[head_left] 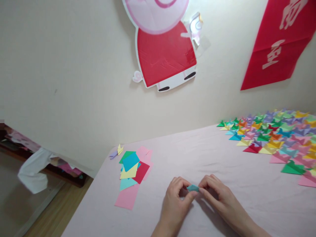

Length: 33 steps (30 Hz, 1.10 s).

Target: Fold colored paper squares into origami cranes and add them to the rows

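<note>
Between my hands is a small folded piece of light blue paper (193,188), pointed at its left end. My left hand (176,199) pinches it from the left, thumb at its lower edge. From the other side, my right hand (217,194) grips its right end between thumb and fingers. The fingertips hide part of the folds. Both hands are low over the pale pink sheet (158,217), near the front.
Loose coloured paper squares (130,161) lie to the left, with two small folded paper pieces (116,152) behind them. Rows of folded paper birds (269,138) cover the right side. A wall with a cartoon pig cutout (168,56) and a red banner (276,46) rises behind.
</note>
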Tool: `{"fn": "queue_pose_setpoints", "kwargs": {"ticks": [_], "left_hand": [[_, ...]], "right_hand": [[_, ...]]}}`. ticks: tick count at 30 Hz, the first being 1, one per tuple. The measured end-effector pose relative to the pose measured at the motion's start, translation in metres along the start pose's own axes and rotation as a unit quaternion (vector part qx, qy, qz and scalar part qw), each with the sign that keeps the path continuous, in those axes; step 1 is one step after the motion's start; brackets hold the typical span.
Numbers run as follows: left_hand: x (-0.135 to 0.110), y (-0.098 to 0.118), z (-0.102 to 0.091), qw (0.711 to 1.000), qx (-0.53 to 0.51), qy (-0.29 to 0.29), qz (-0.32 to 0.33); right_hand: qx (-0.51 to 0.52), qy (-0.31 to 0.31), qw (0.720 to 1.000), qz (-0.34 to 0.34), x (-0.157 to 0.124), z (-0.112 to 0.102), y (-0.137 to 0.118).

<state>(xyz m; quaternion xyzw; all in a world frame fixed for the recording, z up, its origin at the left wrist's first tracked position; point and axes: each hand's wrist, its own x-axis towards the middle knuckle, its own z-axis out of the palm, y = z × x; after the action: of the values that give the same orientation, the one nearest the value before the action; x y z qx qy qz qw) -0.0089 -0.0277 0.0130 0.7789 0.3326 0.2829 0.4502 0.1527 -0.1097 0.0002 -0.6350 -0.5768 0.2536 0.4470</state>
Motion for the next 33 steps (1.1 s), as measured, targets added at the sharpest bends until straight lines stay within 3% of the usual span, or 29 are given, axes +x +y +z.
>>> {"fn": "queue_pose_setpoints", "kwargs": {"ticks": [7,16,25,33], "left_hand": [[0.000,0.000,0.003,1.000,-0.001,0.018,-0.026],[-0.003,-0.009,0.003,0.993,-0.096,0.033,-0.062],[-0.002,-0.001,0.006,1.000,-0.002,0.000,0.010],[-0.002,-0.004,0.008,0.998,-0.054,0.041,-0.012]], "right_hand": [[-0.022,-0.002,1.000,0.009,0.002,0.000,-0.003],[0.003,-0.026,1.000,0.008,0.004,0.002,-0.002],[0.066,0.033,0.997,0.013,0.006,0.003,-0.006],[0.169,0.036,0.985,0.025,0.013,0.012,-0.013]]}}
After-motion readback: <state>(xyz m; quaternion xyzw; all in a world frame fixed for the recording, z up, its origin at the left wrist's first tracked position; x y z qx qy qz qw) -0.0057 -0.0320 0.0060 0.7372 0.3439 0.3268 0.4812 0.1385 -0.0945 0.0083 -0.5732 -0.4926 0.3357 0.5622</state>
